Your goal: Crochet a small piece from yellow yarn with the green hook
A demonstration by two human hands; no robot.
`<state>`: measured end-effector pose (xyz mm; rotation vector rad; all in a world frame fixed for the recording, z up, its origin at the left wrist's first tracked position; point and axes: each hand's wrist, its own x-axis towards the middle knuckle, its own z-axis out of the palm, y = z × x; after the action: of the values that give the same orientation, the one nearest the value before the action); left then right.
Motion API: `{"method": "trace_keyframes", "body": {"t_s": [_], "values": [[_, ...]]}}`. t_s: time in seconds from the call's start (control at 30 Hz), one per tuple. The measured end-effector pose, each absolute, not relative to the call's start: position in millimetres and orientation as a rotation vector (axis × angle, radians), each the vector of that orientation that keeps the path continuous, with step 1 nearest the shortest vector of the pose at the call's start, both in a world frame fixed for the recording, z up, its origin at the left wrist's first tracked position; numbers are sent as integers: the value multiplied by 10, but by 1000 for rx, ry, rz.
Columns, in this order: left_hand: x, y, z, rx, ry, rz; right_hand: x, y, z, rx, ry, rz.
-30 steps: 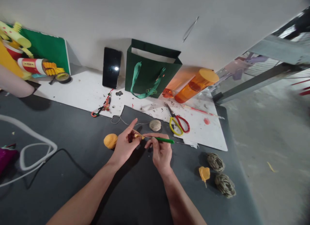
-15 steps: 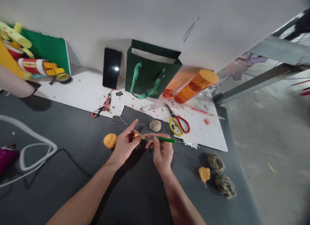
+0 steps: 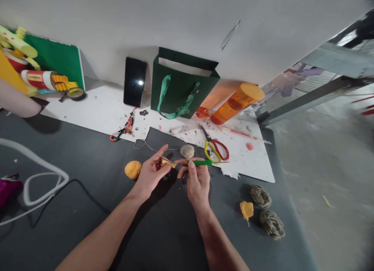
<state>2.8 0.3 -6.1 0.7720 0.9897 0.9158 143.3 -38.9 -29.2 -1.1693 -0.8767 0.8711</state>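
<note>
The yellow piece [image 3: 167, 162] sits above the middle of the table [image 3: 163, 236], pinched in the fingers of my left hand [image 3: 150, 176]. My right hand [image 3: 198, 184] grips the green hook [image 3: 201, 162], its left end at the piece. A yellow ball [image 3: 133, 169] lies just left, a beige ball [image 3: 187, 151] beyond, scissors [image 3: 210, 140] far right.

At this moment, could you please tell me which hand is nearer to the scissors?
Right. The right hand is just below and left of the scissors, holding a hook; the left hand is farther left, beside the orange yarn ball.
</note>
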Motion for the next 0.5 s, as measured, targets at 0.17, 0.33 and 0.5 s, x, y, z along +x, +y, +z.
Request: {"method": "trace_keyframes", "body": {"t_s": [0.17,0.33,0.5], "values": [[28,3,-58,766,1001,920,1436,-381,-252,-1204,-942,828],[31,2,-71,785,995,936,1432,-390,-203,-1234,-1031,767],[43,4,-81,820,1037,934,1434,-426,-208,-1304,-1157,657]]}}
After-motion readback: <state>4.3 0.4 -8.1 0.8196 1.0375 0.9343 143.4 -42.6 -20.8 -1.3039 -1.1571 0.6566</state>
